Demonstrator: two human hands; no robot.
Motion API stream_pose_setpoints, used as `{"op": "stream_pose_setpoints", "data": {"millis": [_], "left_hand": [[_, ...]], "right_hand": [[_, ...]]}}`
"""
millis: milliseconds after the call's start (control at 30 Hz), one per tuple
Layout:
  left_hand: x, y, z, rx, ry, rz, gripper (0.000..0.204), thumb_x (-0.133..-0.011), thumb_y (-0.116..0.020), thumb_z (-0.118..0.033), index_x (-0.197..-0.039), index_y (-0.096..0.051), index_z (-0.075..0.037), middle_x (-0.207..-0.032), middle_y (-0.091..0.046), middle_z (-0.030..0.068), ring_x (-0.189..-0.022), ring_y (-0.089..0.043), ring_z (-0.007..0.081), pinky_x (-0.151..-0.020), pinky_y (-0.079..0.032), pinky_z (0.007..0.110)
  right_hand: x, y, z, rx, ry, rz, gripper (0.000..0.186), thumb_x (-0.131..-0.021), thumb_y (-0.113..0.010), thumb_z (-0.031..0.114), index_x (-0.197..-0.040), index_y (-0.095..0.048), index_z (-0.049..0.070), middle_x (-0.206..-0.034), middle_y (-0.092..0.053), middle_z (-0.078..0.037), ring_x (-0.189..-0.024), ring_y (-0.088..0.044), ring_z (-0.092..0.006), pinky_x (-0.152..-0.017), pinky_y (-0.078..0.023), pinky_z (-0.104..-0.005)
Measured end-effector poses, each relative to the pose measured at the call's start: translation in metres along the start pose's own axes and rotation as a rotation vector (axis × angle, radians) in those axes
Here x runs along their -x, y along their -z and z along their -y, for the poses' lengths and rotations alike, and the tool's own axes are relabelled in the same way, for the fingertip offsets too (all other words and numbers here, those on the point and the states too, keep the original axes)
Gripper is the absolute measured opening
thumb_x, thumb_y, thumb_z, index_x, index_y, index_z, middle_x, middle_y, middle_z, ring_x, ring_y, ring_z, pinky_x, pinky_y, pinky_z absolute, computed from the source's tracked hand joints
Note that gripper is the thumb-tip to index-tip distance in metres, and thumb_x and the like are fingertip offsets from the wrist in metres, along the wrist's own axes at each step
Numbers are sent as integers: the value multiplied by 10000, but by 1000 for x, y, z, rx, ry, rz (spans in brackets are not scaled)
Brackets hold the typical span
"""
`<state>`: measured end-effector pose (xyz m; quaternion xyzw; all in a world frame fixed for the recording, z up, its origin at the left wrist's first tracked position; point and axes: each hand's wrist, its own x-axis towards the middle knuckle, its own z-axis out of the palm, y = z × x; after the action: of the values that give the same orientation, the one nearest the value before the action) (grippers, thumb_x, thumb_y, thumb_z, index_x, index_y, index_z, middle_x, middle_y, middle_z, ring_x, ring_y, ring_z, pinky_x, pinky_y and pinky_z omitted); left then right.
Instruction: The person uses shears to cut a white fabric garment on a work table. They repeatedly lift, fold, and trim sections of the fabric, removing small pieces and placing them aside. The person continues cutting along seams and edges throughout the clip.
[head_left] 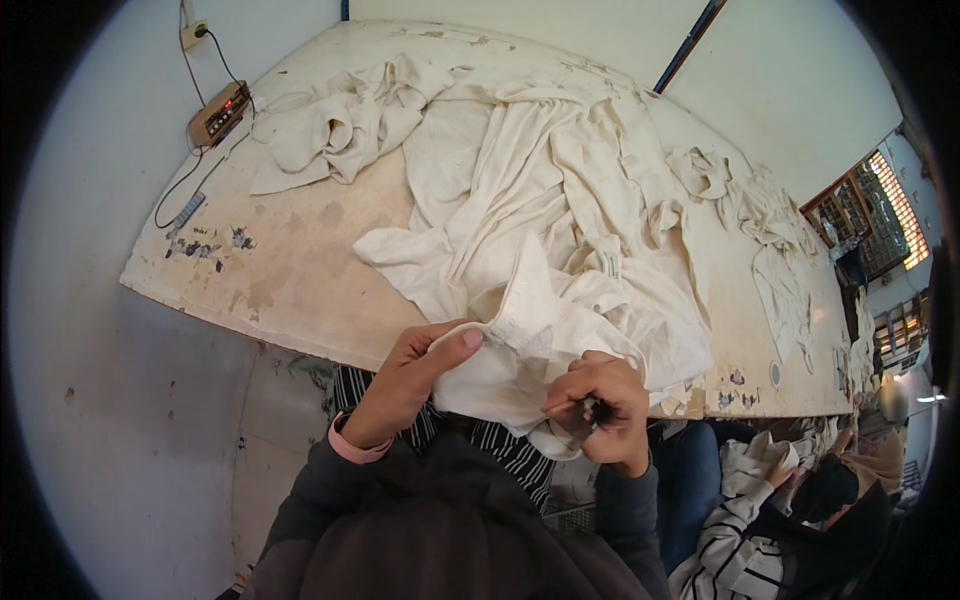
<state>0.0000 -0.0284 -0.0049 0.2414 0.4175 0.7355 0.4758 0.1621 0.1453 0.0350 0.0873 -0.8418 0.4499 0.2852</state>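
Observation:
A cream-coloured cloth garment (515,170) lies rumpled across the table, and its near end hangs over the front edge into my lap. My left hand (405,378) is closed on a folded edge of this garment, thumb on top. Close by on the right, my right hand (606,402) is curled into a fist over the cloth. Something small and dark shows within that fist, but its kind cannot be made out. A small pale label (610,263) is visible on the garment beyond my right hand.
More cream cloth pieces lie at the table's far left (350,125) and along its right side (775,225). A brown box with a red light (220,115) and cables stands at the left edge. Another person (745,525) sits at the lower right, holding pale cloth.

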Motion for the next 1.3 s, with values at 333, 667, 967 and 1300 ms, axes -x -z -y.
{"op": "stream_pose_setpoints", "data": {"millis": [333, 667, 967, 1300], "left_hand": [[-5, -8, -2, 90, -46, -67, 279, -1050, -609, -210, -1016, -739, 34, -1023, -644, -33, -946, -574, 33, -861, -433, 216], [-6, -14, -3, 121, -26, -18, 297, -1055, -590, -199, -1096, -730, 60, -1096, -663, 0, -994, -593, 54, -905, -447, 232], [-5, -7, 3, 108, -22, 19, 301, -1065, -579, -212, -1119, -721, 48, -1081, -684, 1, -984, -613, 51, -891, -474, 238], [-3, -8, 3, 186, 33, 71, 339, -1076, -561, -259, -1210, -683, 27, -1138, -723, 32, -985, -653, 59, -904, -504, 236]], "right_hand": [[1, -12, -1, 762, 212, -334, 413, -700, -877, 140, -1072, -708, 85, -863, -745, -29, -631, -638, -141, -578, -318, -297], [0, -18, 1, 1075, 348, -280, 342, -746, -861, 186, -1062, -759, 101, -863, -748, 16, -529, -493, -96, -535, -250, -292], [-3, -21, 2, 862, 234, -267, 318, -741, -858, 166, -1029, -756, 81, -856, -747, 1, -566, -563, -111, -551, -293, -291], [-3, -24, 1, 804, 208, -251, 325, -752, -851, 145, -1047, -731, 83, -859, -756, -11, -603, -604, -106, -566, -311, -277]]}}
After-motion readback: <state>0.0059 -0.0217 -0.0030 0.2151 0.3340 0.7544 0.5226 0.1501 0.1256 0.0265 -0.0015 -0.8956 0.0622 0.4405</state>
